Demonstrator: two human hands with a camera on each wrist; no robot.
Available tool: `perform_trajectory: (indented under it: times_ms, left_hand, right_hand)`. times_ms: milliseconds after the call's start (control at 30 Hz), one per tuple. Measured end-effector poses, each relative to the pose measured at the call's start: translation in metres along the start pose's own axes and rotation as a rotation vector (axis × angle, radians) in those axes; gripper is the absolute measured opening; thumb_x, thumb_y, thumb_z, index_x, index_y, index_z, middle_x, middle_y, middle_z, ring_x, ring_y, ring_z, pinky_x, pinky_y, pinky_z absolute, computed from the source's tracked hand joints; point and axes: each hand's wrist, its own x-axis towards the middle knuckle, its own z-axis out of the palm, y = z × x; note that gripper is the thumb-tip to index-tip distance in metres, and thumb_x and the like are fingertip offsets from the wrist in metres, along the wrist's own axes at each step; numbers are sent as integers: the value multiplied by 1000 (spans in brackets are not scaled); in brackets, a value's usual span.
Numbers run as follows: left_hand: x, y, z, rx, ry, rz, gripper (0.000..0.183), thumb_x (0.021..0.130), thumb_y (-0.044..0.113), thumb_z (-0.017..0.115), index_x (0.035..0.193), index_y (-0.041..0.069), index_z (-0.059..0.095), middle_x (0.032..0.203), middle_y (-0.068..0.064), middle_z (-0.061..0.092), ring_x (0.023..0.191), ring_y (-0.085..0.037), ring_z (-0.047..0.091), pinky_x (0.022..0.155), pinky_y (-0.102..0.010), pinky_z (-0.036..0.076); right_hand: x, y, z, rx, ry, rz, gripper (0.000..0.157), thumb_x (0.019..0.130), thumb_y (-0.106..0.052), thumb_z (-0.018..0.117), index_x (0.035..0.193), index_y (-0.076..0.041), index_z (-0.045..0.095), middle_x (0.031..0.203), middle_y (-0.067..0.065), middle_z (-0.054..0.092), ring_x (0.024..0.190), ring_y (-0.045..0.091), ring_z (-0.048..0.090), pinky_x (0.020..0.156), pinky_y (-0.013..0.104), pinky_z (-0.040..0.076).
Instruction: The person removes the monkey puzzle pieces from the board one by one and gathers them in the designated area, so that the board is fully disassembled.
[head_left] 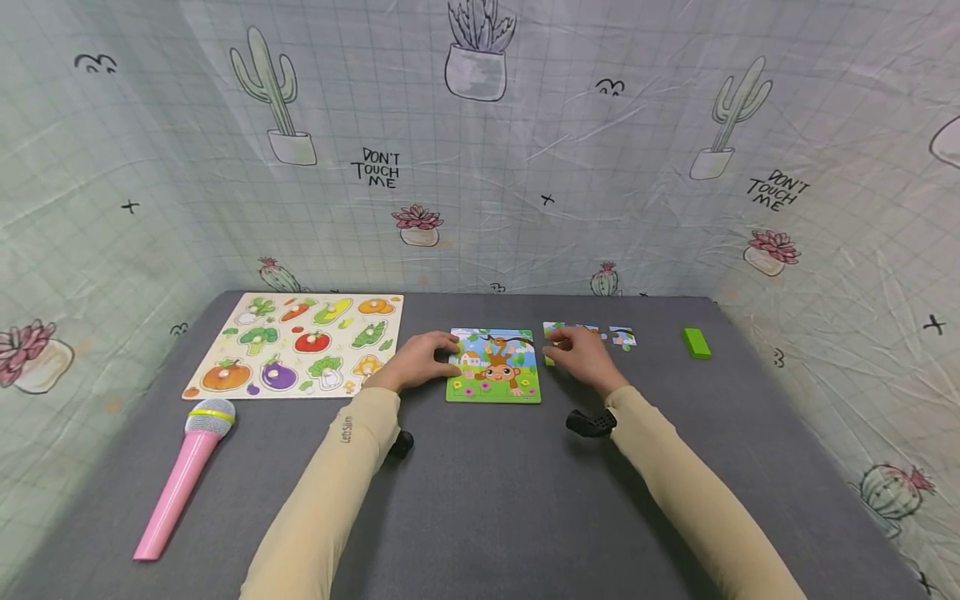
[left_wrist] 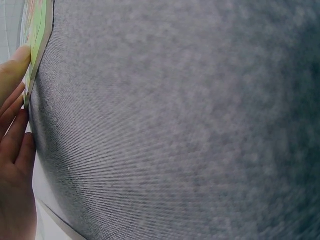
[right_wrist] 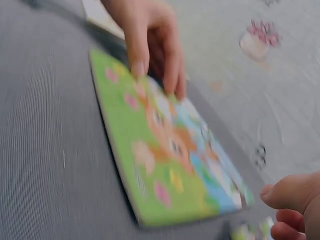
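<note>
Head: one monkey puzzle [head_left: 495, 365] mid-table [head_left: 487, 500]; my left hand [head_left: 420, 360] touches its left edge, fingers loose. My right hand [head_left: 581, 358] is over loose pieces [head_left: 622, 336] just right of it, part-hidden, can't count; can't tell if I grip one. One veg board [head_left: 288, 346], one mic [head_left: 183, 483], one block [head_left: 696, 343]. Left wrist: thumb and fingers at one puzzle edge. Right wrist, blurred: one puzzle, two hands, right thumb apart from bent fingers.
</note>
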Motion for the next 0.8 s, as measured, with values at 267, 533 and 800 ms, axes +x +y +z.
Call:
perform_trajectory:
  times_ms: [267,533,800]
  left_hand:
    - [1,-2,1,2,-2,11,46,88,28,75,126,5,65,144,-9,51,137,-30,41,115,-44,34]
    - [4,-5,3,12,4,49,46,88,29,75,126,4,65,143,-10,51,136,-30,42,116,-43,33]
    - [2,-6,2,17,5,44,46,89,29,74,126,4,65,142,-10,52,136,-30,43,115,-43,34]
  right_hand:
    - [7,-34,23,116,-112,5,34,98,-23,61,128,-7,63,129,12,59,115,30,57,88,42,54]
    - [9,-36,42,115,-152,-36,32,98,-17,61,127,-4,63,121,13,63,106,29,63,84,41,56]
    - [11,-38,52,114,-167,-18,35,94,-17,65,128,-7,63,124,10,63,107,26,62,80,38,56]
